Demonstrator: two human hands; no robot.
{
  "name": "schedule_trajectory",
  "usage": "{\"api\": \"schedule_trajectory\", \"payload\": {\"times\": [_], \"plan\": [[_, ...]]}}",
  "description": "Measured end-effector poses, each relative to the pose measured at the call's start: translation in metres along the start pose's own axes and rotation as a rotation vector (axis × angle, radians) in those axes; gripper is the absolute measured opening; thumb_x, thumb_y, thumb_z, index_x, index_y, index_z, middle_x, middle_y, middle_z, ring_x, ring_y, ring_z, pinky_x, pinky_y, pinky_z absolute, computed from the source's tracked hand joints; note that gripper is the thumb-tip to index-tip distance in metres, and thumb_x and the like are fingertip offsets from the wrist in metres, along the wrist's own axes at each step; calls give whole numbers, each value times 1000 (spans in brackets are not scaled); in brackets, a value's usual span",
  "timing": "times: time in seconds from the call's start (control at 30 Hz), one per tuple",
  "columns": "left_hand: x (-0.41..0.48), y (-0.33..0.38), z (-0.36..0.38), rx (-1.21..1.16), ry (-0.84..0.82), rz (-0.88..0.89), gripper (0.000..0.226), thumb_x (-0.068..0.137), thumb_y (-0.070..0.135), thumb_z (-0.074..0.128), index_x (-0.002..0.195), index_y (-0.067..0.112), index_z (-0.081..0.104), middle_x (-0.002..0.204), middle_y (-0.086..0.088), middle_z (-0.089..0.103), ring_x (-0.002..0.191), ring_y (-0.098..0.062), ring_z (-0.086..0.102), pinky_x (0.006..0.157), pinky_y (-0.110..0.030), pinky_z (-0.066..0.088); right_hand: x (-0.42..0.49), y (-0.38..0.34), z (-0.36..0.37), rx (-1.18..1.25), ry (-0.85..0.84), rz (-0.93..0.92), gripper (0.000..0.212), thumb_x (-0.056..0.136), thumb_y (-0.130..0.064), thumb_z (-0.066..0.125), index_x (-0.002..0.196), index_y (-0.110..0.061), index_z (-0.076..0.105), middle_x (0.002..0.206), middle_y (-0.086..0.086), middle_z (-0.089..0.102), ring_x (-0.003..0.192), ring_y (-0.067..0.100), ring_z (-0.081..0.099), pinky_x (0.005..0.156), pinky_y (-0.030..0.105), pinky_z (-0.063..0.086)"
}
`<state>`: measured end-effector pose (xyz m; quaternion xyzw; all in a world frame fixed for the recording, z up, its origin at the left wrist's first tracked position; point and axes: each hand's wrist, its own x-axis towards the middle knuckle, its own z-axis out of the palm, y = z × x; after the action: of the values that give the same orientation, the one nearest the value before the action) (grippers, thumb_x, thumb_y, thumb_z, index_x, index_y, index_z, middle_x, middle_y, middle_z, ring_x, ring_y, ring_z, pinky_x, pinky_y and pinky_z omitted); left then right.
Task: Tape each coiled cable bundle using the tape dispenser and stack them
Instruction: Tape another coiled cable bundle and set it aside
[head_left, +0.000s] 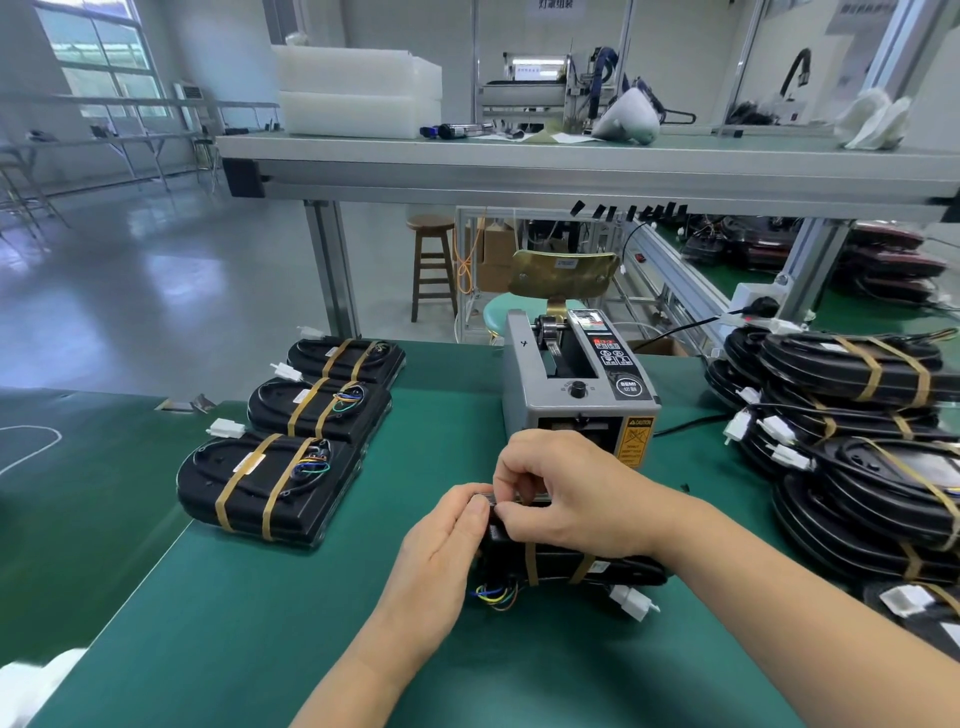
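Note:
A black coiled cable bundle (597, 564) with two tan bands, coloured wires and a white connector lies on the green mat in front of me. My left hand (441, 551) holds its left end, thumb on top. My right hand (566, 493) pinches the bundle's top edge, fingers curled; a strip of black tape may be under them, but it is hidden. The grey tape dispenser (576, 384) stands just behind my hands. Three banded bundles (270, 483) lie in a row at the left.
A large pile of black cable bundles (862, 447) with tan bands and white connectors fills the right side. Short black tape strips (628, 210) hang from the shelf edge above. A raised workbench shelf (571, 166) crosses overhead. A wooden stool (432, 265) stands beyond the table.

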<state>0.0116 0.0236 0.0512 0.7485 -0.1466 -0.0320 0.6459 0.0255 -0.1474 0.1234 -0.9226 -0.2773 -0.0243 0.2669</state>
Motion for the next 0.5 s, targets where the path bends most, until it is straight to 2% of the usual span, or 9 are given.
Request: {"api": "schedule_trajectory", "payload": {"times": [0.17, 0.37, 0.5], "plan": [[-1, -1, 1, 28, 15, 3, 30, 104, 23, 42, 97, 35, 68, 88, 13, 68, 80, -2, 57, 76, -14, 45, -1, 1, 0, 63, -17, 21, 13, 82, -26, 68, 73, -27, 58, 82, -4, 58, 77, 13, 53, 72, 28, 47], [3, 0, 6, 161, 81, 36, 25, 104, 21, 41, 95, 27, 63, 84, 10, 68, 81, -4, 59, 75, -23, 47, 0, 1, 2, 65, 4, 36, 14, 79, -25, 68, 71, -27, 57, 80, -6, 57, 76, 12, 53, 70, 27, 46], [4, -2, 12, 199, 112, 98, 23, 104, 25, 40, 91, 17, 57, 83, -7, 66, 78, -21, 58, 70, -34, 44, -5, 9, 1, 95, 114, 81, 12, 76, -20, 66, 72, -23, 55, 78, -7, 55, 70, 10, 51, 63, 20, 41]]}}
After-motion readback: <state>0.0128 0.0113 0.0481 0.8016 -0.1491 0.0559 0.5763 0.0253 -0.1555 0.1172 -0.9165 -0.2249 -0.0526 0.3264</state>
